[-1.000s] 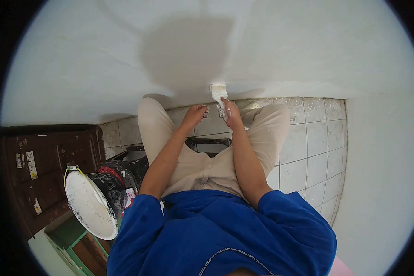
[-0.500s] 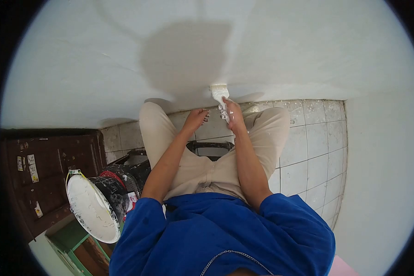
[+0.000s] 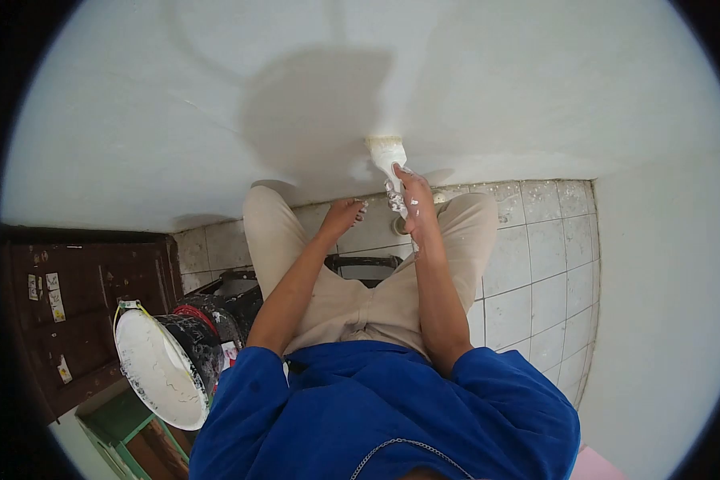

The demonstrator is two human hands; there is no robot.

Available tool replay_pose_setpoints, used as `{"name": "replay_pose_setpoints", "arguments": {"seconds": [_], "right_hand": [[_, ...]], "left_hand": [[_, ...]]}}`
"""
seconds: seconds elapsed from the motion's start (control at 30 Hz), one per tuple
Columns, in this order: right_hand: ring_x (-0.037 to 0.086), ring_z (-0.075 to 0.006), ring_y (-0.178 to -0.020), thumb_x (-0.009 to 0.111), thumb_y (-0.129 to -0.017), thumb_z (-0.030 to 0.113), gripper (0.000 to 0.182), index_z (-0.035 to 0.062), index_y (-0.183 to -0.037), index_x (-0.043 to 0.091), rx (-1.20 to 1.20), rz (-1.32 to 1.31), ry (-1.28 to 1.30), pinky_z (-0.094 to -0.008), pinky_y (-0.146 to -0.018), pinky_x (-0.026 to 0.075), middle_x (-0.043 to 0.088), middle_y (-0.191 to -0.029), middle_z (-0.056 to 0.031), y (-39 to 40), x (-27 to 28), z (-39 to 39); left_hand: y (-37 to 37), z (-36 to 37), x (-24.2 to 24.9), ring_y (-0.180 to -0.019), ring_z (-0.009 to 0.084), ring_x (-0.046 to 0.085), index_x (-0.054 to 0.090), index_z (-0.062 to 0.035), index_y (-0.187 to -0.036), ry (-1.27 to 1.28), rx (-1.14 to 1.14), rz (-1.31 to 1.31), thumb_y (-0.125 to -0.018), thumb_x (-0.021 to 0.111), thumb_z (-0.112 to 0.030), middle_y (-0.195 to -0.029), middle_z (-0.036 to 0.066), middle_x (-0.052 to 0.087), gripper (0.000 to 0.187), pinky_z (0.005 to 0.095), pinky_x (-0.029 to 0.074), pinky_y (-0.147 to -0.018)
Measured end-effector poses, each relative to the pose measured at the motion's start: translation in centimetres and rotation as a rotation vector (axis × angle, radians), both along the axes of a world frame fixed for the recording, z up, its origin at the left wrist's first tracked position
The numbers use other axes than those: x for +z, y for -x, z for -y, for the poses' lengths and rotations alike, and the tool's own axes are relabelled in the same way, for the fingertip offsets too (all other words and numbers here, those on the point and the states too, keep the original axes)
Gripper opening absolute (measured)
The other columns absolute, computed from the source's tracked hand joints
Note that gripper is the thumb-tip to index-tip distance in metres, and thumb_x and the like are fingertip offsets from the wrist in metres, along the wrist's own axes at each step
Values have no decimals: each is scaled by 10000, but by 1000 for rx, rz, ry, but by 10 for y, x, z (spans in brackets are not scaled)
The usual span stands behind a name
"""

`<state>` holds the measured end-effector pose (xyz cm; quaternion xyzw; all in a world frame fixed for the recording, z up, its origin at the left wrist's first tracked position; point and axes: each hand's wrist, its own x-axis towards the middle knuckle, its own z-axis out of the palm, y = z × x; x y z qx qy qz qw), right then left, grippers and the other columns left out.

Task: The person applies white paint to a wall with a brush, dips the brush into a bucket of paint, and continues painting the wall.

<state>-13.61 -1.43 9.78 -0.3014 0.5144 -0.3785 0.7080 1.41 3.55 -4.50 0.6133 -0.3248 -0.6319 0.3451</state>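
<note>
My right hand (image 3: 414, 200) grips the handle of a white-coated paintbrush (image 3: 386, 154). Its bristles press against the low part of a pale wall (image 3: 496, 88), just above the tiled floor (image 3: 536, 256). My left hand (image 3: 344, 216) hangs a little to the left of the brush, fingers loosely curled and flecked with paint, holding nothing. Both arms reach forward over my knees in beige trousers.
A paint-spattered black bucket (image 3: 186, 336) full of white paint stands at lower left, beside a dark wooden door (image 3: 72, 296). A green frame (image 3: 128, 432) sits below it. A dark object (image 3: 364, 264) lies between my legs. A second wall (image 3: 664, 320) closes the right side.
My right hand has pushed the brush a little higher up the wall. The left hand stayed beside it, and the view shifted slightly.
</note>
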Motion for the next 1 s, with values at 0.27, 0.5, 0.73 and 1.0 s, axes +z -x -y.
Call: {"name": "replay_pose_setpoints", "arguments": {"seconds": [0.27, 0.5, 0.73, 1.0], "right_hand": [[511, -63, -544, 604, -863, 262, 258, 39, -991, 608, -55, -37, 100, -209, -435, 385, 578, -728, 7, 0, 70, -13], [521, -65, -558, 596, -873, 264, 226, 42, -916, 596, -32, 101, 286, -208, -456, 397, 580, -714, 6, 11, 100, -18], [528, -96, -632, 593, -870, 256, 253, 12, -935, 606, 24, -115, 57, -244, -538, 413, 592, -754, -27, -1, -65, -1], [540, -118, -664, 582, -877, 258, 272, -5, -944, 610, -24, -87, 46, -262, -581, 421, 591, -746, -40, 1, -51, 0]], "left_hand": [[1, -3, 6, -675, 98, 553, 611, -45, -859, 19, 27, -7, -842, 544, -297, -783, 17, 604, 261, 251, 420, -597], [2, 2, 9, -677, 97, 545, 604, -41, -850, 14, 10, -19, -845, 550, -317, -788, 15, 597, 281, 239, 422, -597], [-1, 0, 1, -683, 91, 544, 603, -42, -860, 55, 29, -49, -849, 555, -324, -785, 13, 593, 286, 233, 417, -587], [-4, 0, 2, -689, 98, 549, 603, -48, -869, 38, 41, -55, -843, 557, -327, -799, 15, 600, 284, 236, 421, -592]]}}
